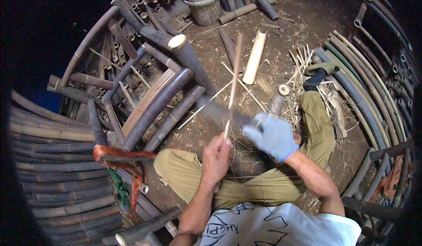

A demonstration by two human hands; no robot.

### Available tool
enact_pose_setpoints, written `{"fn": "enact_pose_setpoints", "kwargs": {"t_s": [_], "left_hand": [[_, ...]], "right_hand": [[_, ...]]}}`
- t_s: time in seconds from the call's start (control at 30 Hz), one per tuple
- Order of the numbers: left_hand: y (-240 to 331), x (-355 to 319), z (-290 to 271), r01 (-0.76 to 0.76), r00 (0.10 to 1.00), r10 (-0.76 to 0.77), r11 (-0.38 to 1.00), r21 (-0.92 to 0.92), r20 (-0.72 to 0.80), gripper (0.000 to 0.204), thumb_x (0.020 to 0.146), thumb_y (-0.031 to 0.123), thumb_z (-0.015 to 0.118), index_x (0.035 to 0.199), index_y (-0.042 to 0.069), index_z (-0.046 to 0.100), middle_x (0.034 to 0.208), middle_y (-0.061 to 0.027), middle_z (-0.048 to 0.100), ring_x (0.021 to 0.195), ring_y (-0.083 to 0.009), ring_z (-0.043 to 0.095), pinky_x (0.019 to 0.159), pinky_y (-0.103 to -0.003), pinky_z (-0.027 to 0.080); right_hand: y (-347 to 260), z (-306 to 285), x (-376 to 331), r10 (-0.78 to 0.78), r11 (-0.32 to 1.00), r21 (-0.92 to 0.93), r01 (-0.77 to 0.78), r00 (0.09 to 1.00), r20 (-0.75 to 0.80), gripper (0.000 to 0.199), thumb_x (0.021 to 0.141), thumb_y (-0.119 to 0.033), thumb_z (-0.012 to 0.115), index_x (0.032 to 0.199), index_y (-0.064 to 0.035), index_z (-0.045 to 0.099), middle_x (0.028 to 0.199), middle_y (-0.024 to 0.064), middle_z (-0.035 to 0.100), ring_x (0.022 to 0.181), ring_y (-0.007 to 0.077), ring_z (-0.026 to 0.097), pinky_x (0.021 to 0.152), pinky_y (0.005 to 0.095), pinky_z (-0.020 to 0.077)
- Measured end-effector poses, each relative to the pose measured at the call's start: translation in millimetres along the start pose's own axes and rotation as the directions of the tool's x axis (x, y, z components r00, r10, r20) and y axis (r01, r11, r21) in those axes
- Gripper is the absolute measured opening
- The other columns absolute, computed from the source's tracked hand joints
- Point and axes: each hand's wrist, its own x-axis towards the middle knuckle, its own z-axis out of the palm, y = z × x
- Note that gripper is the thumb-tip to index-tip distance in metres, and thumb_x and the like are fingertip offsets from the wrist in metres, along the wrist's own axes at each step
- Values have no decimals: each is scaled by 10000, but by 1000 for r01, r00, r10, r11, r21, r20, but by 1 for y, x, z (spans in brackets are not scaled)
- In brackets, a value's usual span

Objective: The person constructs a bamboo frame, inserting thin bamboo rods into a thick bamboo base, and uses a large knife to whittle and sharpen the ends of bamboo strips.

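Bare and closed, my left hand (216, 159) grips the lower end of a thin bamboo strip (235, 74), which points up and away from me. My right hand (274, 136) wears a pale grey-blue glove and is closed on a knife. The dark, broad knife blade (222, 113) is smeared by motion and stretches left from the glove, crossing the strip just above my left hand. I cannot tell whether blade and strip touch. Beyond them on the ground lies a split bamboo half (255, 58), its pale inside facing up, near thin loose slats (206, 103).
A dark bamboo chair frame (149, 105) stands to my left, beside stacked poles (66, 169). Long poles (367, 92) lie at the right, near shavings (303, 70). At the back stands a bucket (203, 6) with scraps. Orange cord (116, 151) wraps a pole by my left knee.
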Motion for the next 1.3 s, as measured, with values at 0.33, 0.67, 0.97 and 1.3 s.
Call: {"fn": "enact_pose_setpoints", "kwargs": {"t_s": [0.33, 0.67, 0.97, 1.3], "left_hand": [[-17, -85, -9, -154, 981, 147, 987, 46, 126, 253, 972, 106, 546, 1168, -29, 633, 775, -92, 591, 647, -157, 544, 608, -295, 458], [39, 8, 0, 136, 987, -77, 859, -494, 138, 382, 1046, 184, 428, 1398, 46, 485, 699, -19, 564, 479, -49, 449, 407, -201, 352], [59, 10, 24, 201, 979, -165, 883, -424, 120, 411, 1037, 211, 466, 1434, 104, 473, 657, 32, 517, 479, -26, 417, 407, -193, 335], [8, -75, -3, 206, 962, -134, 927, -313, 238, 414, 1031, 148, 468, 1436, 61, 457, 648, 21, 514, 479, -50, 415, 420, -206, 349]], "right_hand": [[100, -48, 70, 256, 958, -89, -273, 952, -168, 644, 933, -641, 414, 922, -57, 684, 827, 243, 668, 875, 436, 643, 781, 514, 497], [9, -32, 3, 94, 990, 116, -78, 985, -144, 416, 862, -499, 641, 904, -86, 667, 783, 192, 673, 747, 384, 668, 656, 481, 519], [2, 6, -12, 53, 988, 149, -34, 990, -129, 420, 846, -503, 666, 891, -85, 658, 758, 159, 672, 700, 358, 671, 604, 440, 527], [76, -17, 72, 299, 947, 201, -249, 913, -278, 541, 963, -530, 470, 831, -27, 621, 825, 258, 644, 799, 456, 625, 699, 516, 476]]}}
